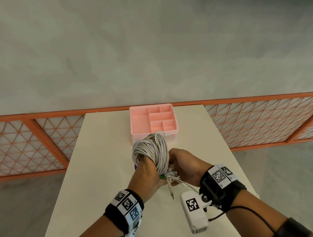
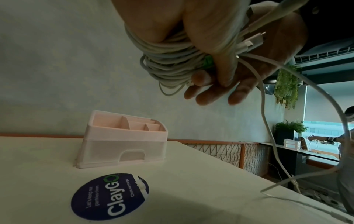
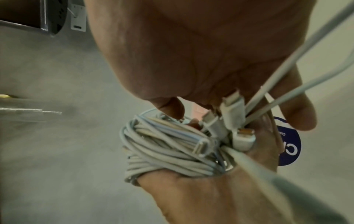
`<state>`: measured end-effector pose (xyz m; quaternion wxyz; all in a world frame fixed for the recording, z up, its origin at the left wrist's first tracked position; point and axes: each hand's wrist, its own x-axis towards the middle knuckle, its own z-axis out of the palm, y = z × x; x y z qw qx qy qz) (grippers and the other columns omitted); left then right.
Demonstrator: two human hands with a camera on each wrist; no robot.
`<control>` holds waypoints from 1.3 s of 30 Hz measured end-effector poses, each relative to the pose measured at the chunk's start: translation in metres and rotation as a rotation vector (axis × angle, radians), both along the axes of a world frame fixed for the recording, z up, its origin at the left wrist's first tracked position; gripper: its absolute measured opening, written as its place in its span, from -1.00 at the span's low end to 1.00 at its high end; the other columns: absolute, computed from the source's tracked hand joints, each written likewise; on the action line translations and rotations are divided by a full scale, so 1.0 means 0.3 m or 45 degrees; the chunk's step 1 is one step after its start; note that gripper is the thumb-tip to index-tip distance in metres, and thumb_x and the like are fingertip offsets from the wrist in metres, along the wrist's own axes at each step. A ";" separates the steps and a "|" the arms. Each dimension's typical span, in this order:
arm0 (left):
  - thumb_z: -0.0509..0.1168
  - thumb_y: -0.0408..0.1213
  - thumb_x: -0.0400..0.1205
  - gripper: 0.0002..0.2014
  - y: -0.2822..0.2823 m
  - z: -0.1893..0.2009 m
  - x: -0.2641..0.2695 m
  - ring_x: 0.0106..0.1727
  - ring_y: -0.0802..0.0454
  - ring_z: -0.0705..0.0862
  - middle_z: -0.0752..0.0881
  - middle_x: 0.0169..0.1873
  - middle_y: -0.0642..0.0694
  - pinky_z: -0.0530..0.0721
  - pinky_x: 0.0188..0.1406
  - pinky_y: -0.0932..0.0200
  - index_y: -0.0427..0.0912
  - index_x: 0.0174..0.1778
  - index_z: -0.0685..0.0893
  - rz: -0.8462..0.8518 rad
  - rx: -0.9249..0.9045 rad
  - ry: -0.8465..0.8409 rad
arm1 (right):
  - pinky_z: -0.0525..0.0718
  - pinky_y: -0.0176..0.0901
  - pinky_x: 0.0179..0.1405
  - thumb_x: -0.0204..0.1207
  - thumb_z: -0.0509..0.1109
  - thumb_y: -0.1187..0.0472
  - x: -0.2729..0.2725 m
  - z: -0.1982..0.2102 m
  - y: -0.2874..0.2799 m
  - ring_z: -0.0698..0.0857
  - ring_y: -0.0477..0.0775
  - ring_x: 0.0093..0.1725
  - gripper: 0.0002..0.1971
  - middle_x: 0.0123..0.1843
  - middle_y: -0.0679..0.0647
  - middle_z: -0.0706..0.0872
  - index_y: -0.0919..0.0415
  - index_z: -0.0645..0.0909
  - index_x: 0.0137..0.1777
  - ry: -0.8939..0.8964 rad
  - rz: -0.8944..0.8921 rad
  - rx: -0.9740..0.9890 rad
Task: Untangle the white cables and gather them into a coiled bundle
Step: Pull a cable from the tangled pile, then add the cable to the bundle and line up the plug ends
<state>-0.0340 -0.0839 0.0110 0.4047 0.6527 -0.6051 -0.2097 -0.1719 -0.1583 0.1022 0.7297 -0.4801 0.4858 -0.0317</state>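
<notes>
A thick coil of white cables [image 1: 151,149] is held above the table, its loops standing up. My left hand [image 1: 146,174] grips the coil at its lower end, the loops wrapped round the hand [image 3: 191,194]. A small green piece [image 2: 207,60] shows inside that grip. My right hand [image 1: 186,164] is pressed against the coil from the right and holds the bunched plug ends [image 3: 233,116], with its thumb [image 3: 172,109] on the loops. Two loose strands [image 1: 189,187] trail from the bundle towards my right wrist and down to the table [image 2: 268,121].
A pink compartment organiser [image 1: 152,122] stands at the far end of the white table [image 1: 100,176], just behind the coil. A round blue sticker [image 2: 109,195] lies on the table under my hands. An orange mesh railing [image 1: 43,136] runs behind the table.
</notes>
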 end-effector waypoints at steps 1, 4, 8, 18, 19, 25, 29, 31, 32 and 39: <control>0.61 0.05 0.29 -0.04 -0.002 -0.003 0.001 0.35 -0.04 0.64 0.60 0.30 -0.11 0.67 0.30 -0.05 -0.14 0.49 0.23 -0.002 0.004 0.016 | 0.53 -0.08 -0.28 0.37 0.19 -0.07 0.002 -0.001 -0.006 0.56 0.11 -0.42 -0.64 -0.33 0.15 0.62 0.23 0.58 -0.12 0.010 0.005 0.009; 0.61 0.03 0.28 -0.07 -0.003 0.008 0.000 0.31 -0.07 0.66 0.62 0.27 -0.14 0.67 0.28 -0.07 -0.12 0.46 0.24 0.017 -0.019 0.035 | 0.58 -0.02 -0.22 0.46 0.18 -0.10 0.001 0.004 -0.015 0.61 0.14 -0.39 -0.58 -0.31 0.16 0.66 0.28 0.58 0.00 0.053 0.058 0.018; 0.68 -0.16 0.20 -0.08 0.008 0.054 0.007 0.14 -0.07 0.70 0.65 0.18 -0.11 0.73 0.09 0.00 0.10 0.35 0.23 0.149 -0.076 0.065 | 0.62 0.08 -0.10 0.62 0.13 -0.22 -0.025 0.015 -0.018 0.71 0.32 -0.18 -0.47 -0.17 0.22 0.74 0.29 0.61 0.05 0.041 0.149 0.054; 0.66 -0.08 0.24 -0.27 0.033 0.107 0.034 0.11 0.05 0.79 0.78 0.07 -0.05 0.78 0.13 -0.06 0.04 0.29 0.48 0.168 -0.041 0.598 | 0.70 -0.06 -0.25 0.60 0.18 -0.36 -0.063 0.089 0.015 0.77 0.26 -0.31 -0.31 -0.17 0.30 0.77 0.32 0.70 0.14 0.032 0.513 -0.216; 0.65 -0.06 0.23 -0.29 0.034 0.108 0.039 0.07 0.05 0.81 0.80 0.03 -0.07 0.79 0.10 -0.08 -0.01 0.27 0.52 0.190 -0.042 0.642 | 0.68 -0.10 -0.30 0.60 0.31 -0.26 -0.071 0.100 0.015 0.73 0.18 -0.37 -0.44 -0.26 0.25 0.76 0.31 0.70 0.12 0.039 0.576 -0.317; 0.62 -0.22 0.25 -0.46 0.037 0.131 0.028 0.02 -0.18 0.83 0.86 -0.05 -0.23 0.76 0.13 -0.17 -0.28 0.15 0.72 -0.014 0.198 1.075 | 0.41 -0.37 -0.51 0.57 0.49 0.22 -0.055 0.164 -0.081 0.43 -0.20 -0.55 -0.84 -0.52 -0.13 0.59 0.35 0.78 -0.05 -0.063 0.541 -0.893; 0.55 -0.21 0.27 -0.67 0.057 0.199 0.014 -0.31 -0.13 0.77 0.76 -0.36 -0.30 0.72 -0.18 0.09 -0.41 -0.23 0.76 -0.302 0.401 1.450 | 0.30 -0.43 -0.54 0.47 0.57 0.33 -0.055 0.172 -0.167 0.30 -0.19 -0.57 -0.92 -0.55 -0.02 0.45 0.36 0.79 -0.11 -0.236 0.314 -1.018; 0.59 -0.14 0.26 -0.67 0.056 0.223 0.023 -0.36 -0.10 0.71 0.70 -0.39 -0.27 0.69 -0.24 0.12 -0.34 -0.29 0.75 -0.455 0.480 1.600 | 0.31 -0.36 -0.52 0.48 0.56 0.32 -0.064 0.147 -0.191 0.32 -0.17 -0.54 -0.96 -0.56 -0.08 0.45 0.30 0.80 -0.13 -0.285 0.186 -0.985; 0.61 -0.12 0.27 -0.67 0.049 0.236 0.030 -0.36 -0.08 0.70 0.69 -0.39 -0.24 0.68 -0.26 0.12 -0.30 -0.29 0.72 -0.516 0.488 1.691 | 0.31 -0.30 -0.51 0.51 0.54 0.29 -0.068 0.126 -0.200 0.34 -0.14 -0.52 -0.95 -0.54 -0.06 0.48 0.27 0.81 -0.12 -0.315 0.109 -0.951; 0.55 -0.19 0.39 -0.73 -0.011 0.326 0.082 -0.27 -0.03 0.69 0.62 -0.32 -0.12 0.62 -0.11 -0.03 -0.25 -0.23 0.62 -0.564 0.158 2.012 | 0.33 -0.34 -0.61 0.71 0.27 0.33 -0.065 -0.080 -0.106 0.32 -0.12 -0.59 -0.60 -0.54 0.03 0.44 -0.01 0.72 -0.32 -0.312 -0.055 -0.933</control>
